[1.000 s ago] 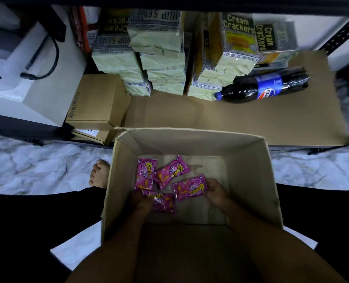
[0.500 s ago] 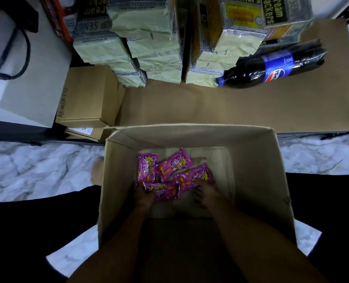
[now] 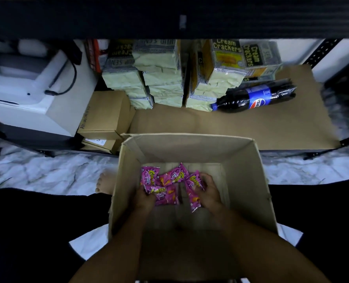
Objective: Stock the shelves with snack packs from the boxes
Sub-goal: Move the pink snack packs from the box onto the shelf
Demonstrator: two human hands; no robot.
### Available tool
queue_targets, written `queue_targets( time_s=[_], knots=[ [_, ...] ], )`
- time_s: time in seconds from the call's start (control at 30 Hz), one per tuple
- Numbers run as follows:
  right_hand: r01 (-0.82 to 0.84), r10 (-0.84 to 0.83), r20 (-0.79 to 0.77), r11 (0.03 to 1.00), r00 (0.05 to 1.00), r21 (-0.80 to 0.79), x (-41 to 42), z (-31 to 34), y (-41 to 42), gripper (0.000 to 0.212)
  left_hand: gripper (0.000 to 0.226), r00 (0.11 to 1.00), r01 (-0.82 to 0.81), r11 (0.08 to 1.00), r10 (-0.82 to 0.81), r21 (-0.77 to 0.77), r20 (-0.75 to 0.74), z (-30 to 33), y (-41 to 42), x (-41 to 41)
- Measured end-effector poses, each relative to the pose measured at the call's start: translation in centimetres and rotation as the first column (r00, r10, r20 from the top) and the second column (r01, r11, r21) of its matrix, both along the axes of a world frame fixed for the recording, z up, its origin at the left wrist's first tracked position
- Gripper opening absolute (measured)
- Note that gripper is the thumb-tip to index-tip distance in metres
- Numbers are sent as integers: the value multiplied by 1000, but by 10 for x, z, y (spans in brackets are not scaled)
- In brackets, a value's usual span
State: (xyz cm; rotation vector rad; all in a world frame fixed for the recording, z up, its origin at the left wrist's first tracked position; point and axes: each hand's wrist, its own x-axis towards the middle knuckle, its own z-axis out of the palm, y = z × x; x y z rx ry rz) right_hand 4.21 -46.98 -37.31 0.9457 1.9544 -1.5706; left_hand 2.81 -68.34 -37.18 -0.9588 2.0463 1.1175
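Note:
An open cardboard box (image 3: 249,180) stands on the floor in front of me. Several pink snack packs lie at its bottom. My left hand (image 3: 144,198) grips one pink pack (image 3: 166,196) at the pack's left end. My right hand (image 3: 209,192) holds another pink pack (image 3: 194,190), lifted and tilted on its edge. Two more pink packs (image 3: 174,176) lie flat just beyond my hands. The low shelf (image 3: 261,127), lined with brown cardboard, is right behind the box.
Cream cracker packs (image 3: 163,78) are stacked at the back of the shelf, with a cola bottle (image 3: 255,99) lying beside them. Small brown boxes (image 3: 106,113) and a white machine (image 3: 26,86) stand at the left. My bare foot (image 3: 105,183) rests on the marble floor.
Both hands have closed on packs; the right hand has lifted its pack up and to the right. The camera has tilted up, showing more of the shelf.

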Motion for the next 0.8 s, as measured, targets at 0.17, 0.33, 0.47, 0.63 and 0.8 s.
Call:
queue_targets(
  time_s=[0.17,0.33,0.47,0.63,0.8],
  knots=[
    [6,-7,-6,989,1000,-151,-13,43,3,60,42,993,-34,999,35,15,-111,4,2,-12],
    [-1,-9,-109,996,994,-93,4,72,1,54,56,971,-46,999,49,17,-233,35,10,-7],
    [61,-57,-209,998,976,15,9,86,4,50,79,918,-46,998,58,39,-391,75,18,4],
    [182,-141,-346,979,928,88,10,113,3,24,39,875,-55,995,85,77,-476,109,17,19],
    [71,12,-439,982,898,173,19,102,10,66,38,838,-129,981,187,145,-513,120,12,32]
  ],
)
